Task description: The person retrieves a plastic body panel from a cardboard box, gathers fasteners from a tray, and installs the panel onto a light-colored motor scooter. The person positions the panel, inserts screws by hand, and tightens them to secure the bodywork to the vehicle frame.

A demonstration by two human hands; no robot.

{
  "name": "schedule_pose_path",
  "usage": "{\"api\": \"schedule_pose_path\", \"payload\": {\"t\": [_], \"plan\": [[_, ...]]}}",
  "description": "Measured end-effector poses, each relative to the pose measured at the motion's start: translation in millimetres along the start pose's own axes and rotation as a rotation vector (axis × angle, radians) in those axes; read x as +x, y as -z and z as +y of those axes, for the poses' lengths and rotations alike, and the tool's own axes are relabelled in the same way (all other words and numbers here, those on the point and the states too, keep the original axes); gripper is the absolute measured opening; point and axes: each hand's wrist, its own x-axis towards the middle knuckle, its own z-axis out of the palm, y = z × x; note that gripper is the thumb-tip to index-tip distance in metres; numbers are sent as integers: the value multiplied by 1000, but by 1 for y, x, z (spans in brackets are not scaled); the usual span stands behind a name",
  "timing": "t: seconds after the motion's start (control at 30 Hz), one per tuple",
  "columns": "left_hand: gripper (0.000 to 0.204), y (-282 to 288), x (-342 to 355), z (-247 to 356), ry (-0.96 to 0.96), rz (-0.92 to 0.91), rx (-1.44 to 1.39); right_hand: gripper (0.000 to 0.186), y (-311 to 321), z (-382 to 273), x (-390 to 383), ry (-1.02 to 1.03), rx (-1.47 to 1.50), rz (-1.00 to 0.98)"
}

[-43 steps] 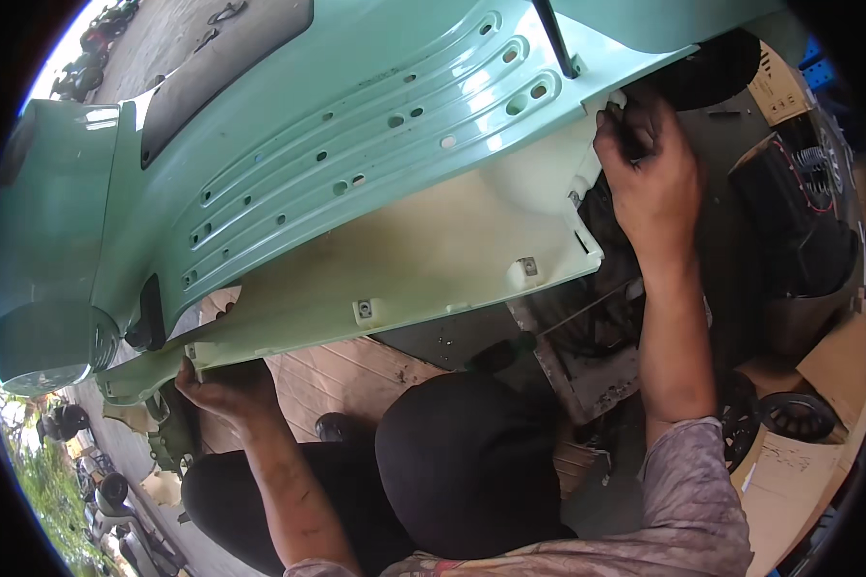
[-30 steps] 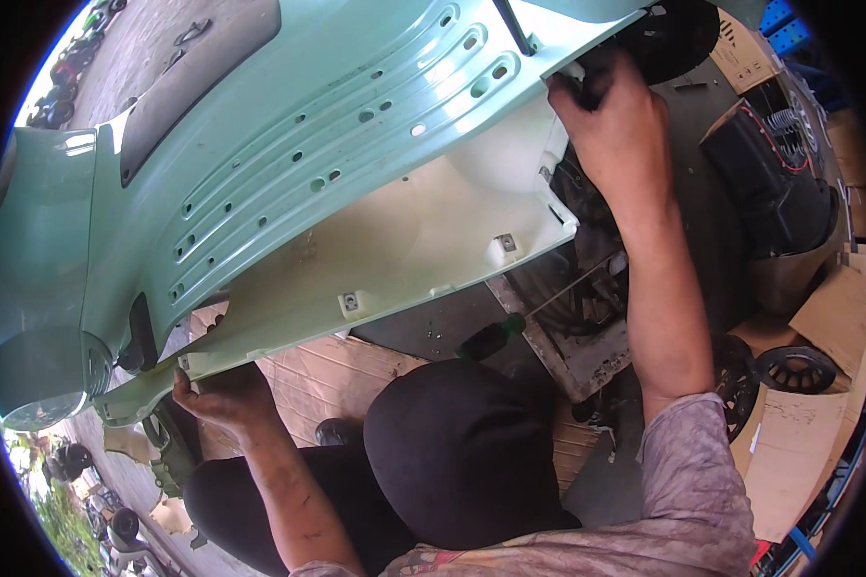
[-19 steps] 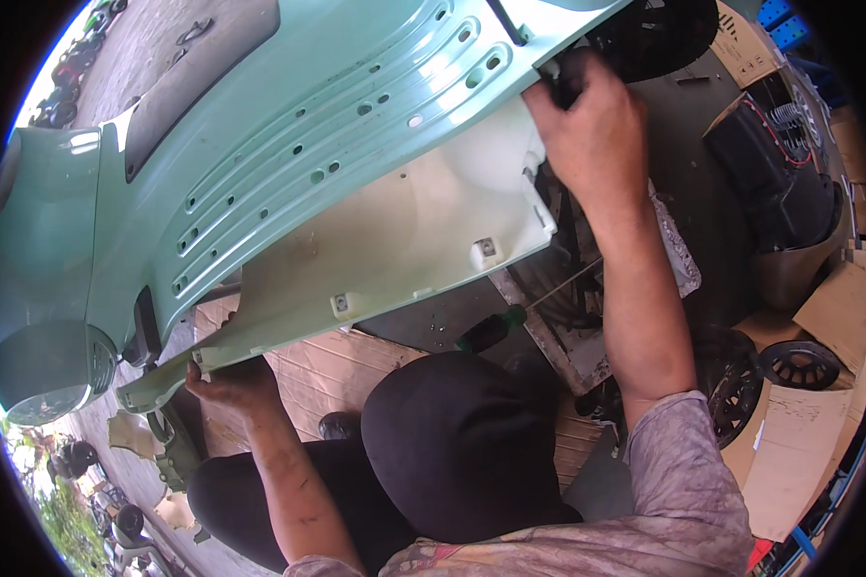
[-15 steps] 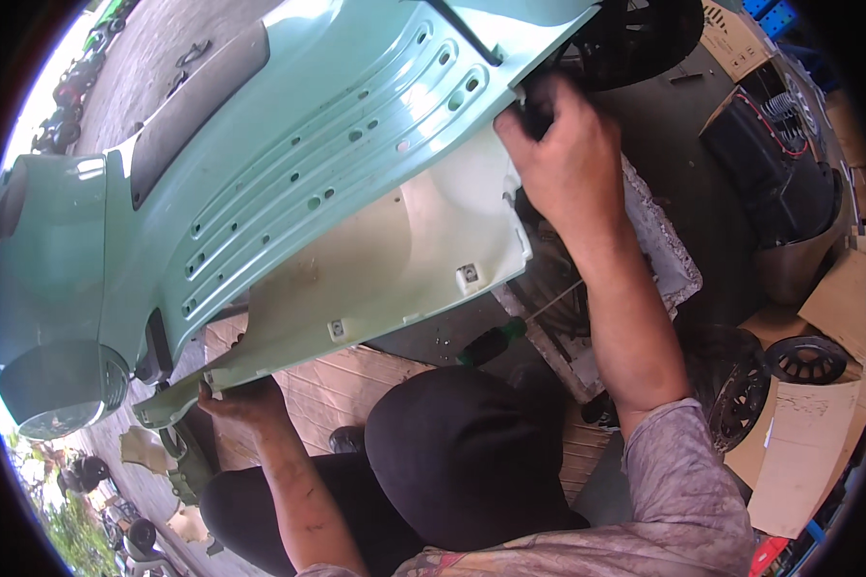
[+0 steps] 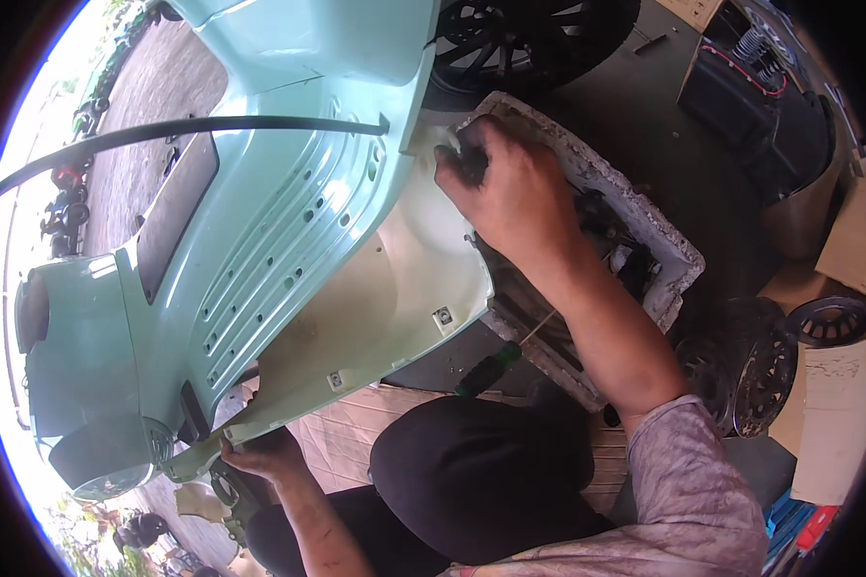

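Observation:
A mint-green scooter body (image 5: pixel 289 260) with a ribbed, perforated footboard fills the left half. Along its near side runs a loose body panel (image 5: pixel 385 308), its pale inner face with small clip mounts turned toward me. My left hand (image 5: pixel 263 455) grips the panel's lower left end, thumb on the edge and fingers mostly hidden beneath. At the panel's upper right end, by the footboard corner, my right hand (image 5: pixel 522 197) is closed with thumb and fingers curled on the edge; the fingertips are partly hidden. A long black strip (image 5: pixel 231 124) crosses over the footboard.
A worn foam box (image 5: pixel 683 260) holding loose parts stands right of the panel. A green-handled screwdriver (image 5: pixel 489 371) leans at its near edge. Black wheel (image 5: pixel 510 43) behind, cardboard (image 5: pixel 827 413) and round black grilles (image 5: pixel 830 320) at right. Cardboard (image 5: pixel 342 433) lies beneath my knees.
The view has swung, so the scooter appears lower and turned. The black strip now stretches across the footboard. Both hands stay at the panel's two ends.

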Motion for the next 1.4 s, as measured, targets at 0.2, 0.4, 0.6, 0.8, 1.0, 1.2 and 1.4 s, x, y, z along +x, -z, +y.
{"api": "schedule_pose_path", "payload": {"t": [0.2,0.4,0.6,0.8,1.0,1.2,1.4], "plan": [[66,16,21,24,200,-223,83,28,-9,4,2,-53,95,-6],[74,-16,6,46,277,-379,180,28,-14,9,-2,-94,210,-16],[53,-30,23,56,409,-161,224,27,-5,10,-7,-178,369,-119],[49,-27,27,63,448,30,212,31,-4,19,-12,-129,427,-98],[57,-28,13,57,409,-98,367,27,-4,19,-11,-132,456,-120],[65,-21,12,55,539,-137,277,26,5,15,-10,-188,456,-163],[68,20,48,57,555,-387,233,31,11,6,-9,-139,349,-228]]}}
